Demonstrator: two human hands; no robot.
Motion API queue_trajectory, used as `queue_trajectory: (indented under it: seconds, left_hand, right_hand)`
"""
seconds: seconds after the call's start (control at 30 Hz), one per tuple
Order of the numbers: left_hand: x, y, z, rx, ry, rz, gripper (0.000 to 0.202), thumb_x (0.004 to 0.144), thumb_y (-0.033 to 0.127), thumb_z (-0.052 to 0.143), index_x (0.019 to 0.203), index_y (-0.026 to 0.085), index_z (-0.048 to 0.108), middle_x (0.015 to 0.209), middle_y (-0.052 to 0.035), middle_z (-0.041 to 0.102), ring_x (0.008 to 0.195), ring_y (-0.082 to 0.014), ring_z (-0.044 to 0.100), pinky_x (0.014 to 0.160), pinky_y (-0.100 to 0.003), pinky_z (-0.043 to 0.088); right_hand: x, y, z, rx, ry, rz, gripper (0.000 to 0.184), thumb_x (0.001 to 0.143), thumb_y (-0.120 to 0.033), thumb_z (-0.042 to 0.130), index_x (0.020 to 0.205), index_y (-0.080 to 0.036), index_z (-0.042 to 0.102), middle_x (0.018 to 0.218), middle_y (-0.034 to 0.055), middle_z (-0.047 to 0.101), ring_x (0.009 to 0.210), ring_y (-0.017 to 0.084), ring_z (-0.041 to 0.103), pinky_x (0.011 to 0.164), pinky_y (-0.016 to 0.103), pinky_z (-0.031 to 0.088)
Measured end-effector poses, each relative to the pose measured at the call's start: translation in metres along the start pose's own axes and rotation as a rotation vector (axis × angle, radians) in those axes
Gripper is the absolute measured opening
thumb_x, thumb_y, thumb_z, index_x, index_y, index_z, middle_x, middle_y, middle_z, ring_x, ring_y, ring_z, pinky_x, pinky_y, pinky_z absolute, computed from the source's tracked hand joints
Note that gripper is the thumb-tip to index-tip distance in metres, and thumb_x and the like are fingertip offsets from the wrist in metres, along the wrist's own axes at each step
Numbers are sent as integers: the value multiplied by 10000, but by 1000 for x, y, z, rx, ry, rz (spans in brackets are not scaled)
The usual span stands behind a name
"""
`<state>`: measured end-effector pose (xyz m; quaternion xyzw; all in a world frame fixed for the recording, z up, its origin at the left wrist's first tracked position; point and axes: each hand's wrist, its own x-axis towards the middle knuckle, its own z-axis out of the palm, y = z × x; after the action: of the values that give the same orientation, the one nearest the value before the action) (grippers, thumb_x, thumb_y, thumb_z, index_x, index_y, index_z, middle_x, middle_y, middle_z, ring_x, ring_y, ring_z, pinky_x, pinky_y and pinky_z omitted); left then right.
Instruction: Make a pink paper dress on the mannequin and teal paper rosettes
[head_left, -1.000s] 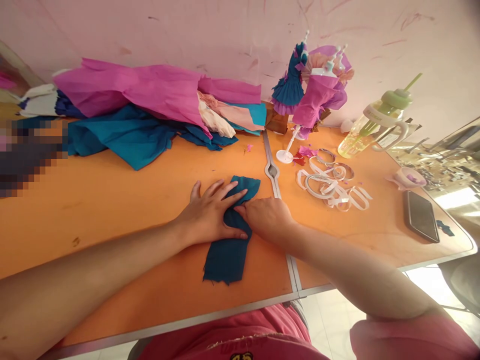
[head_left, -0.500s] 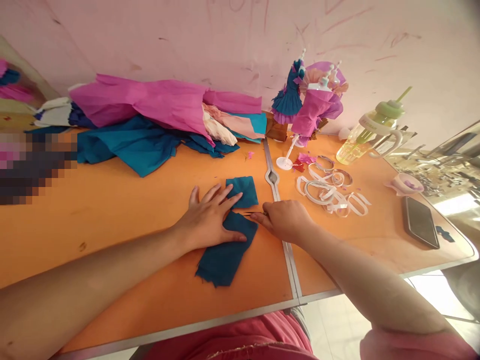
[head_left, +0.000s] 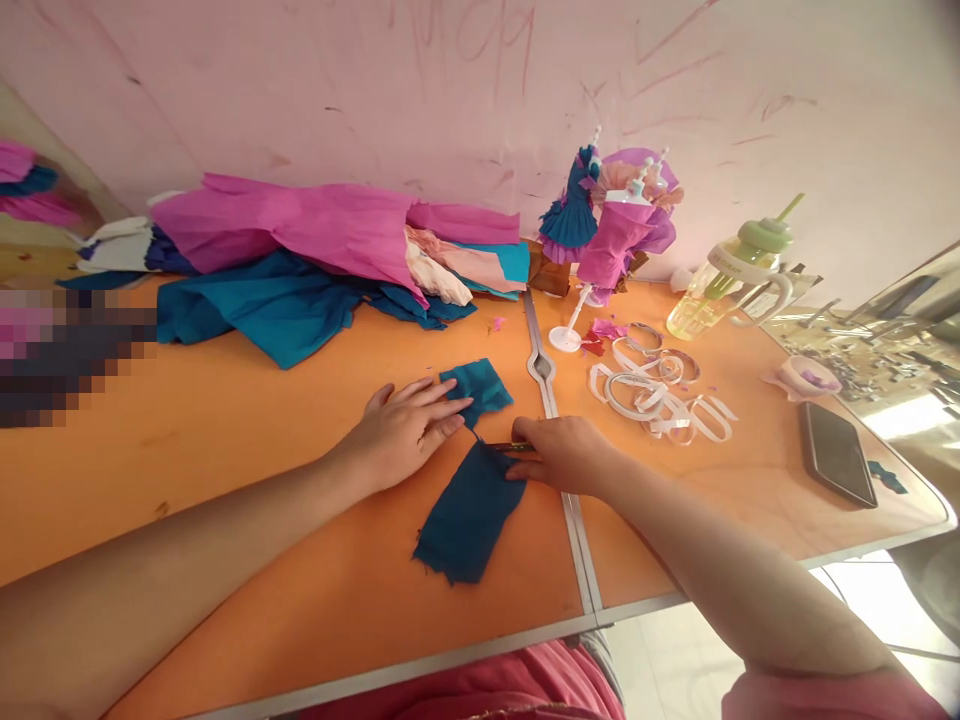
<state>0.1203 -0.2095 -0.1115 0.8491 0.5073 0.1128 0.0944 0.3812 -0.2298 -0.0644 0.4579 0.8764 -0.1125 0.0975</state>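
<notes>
My left hand lies on the table, its fingers stretched out and their tips on the left edge of a small teal cloth piece. Just nearer to me is a longer teal cloth piece with a frayed end. A thin bit of teal reaches between the two pieces; whether they are joined I cannot tell. My right hand is closed around small scissors, whose handles are mostly hidden in the palm. Their dark blades point left, at the top corner of the longer piece, and a right fingertip touches its right edge.
Pink fabric and teal fabric are heaped along the wall. Small dresses on stands, a drink bottle, white ribbon loops and a phone occupy the right side. A metal strip crosses the table.
My left hand has drawn back left, off the longer cloth piece. That piece has shifted slightly right, and the smaller one has turned. The scissors now reach the longer piece's corner.
</notes>
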Motion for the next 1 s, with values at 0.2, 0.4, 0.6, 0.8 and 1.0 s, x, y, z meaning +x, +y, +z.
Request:
queue_trajectory:
  seconds: [0.2, 0.4, 0.6, 0.8, 1.0]
  left_hand:
    - [1, 2, -1, 86, 156, 29, 563, 906, 613, 465, 1386, 324, 526, 1507, -85, 447, 1406, -360, 345, 1125, -589, 227]
    - [1, 9, -9, -23, 144, 152, 268, 897, 463, 555, 989, 267, 712, 1124, -50, 666, 1068, -264, 584, 965, -418, 429]
    - [1, 7, -5, -169, 115, 153, 265, 863, 493, 610, 905, 248, 702, 1046, -36, 672, 989, -229, 601, 928, -368, 452]
    - [3, 6, -3, -174, 100, 133, 316, 821, 547, 652, 919, 249, 694, 1072, -38, 664, 1027, -240, 594, 952, -383, 439]
    - [3, 9, -6, -173, 96, 103, 291, 830, 518, 640, 915, 243, 681, 1069, -43, 659, 1033, -241, 592, 948, -383, 444]
  right_hand:
    - [-4, -7, 2, 51, 13, -85, 378, 889, -549, 575, 1091, -230, 544, 970, 25, 717, 832, 203, 673, 597, 268, 322]
    - [-7, -8, -1, 84, 111, -113, 351, 894, -449, 584, 1161, -223, 547, 999, 33, 716, 858, 199, 666, 635, 275, 345]
    - [-9, -9, 1, -4, 213, -277, 380, 932, -265, 494, 1307, -291, 552, 981, 16, 713, 866, 181, 647, 655, 272, 381]
    - [-9, -23, 11, -159, 129, -479, 429, 976, -247, 389, 1375, -310, 534, 1437, 14, 524, 908, 173, 643, 709, 290, 464]
    - [-12, -28, 2, -125, 65, -462, 432, 925, -229, 476, 1341, -298, 569, 1396, 9, 565, 864, 156, 654, 696, 292, 483]
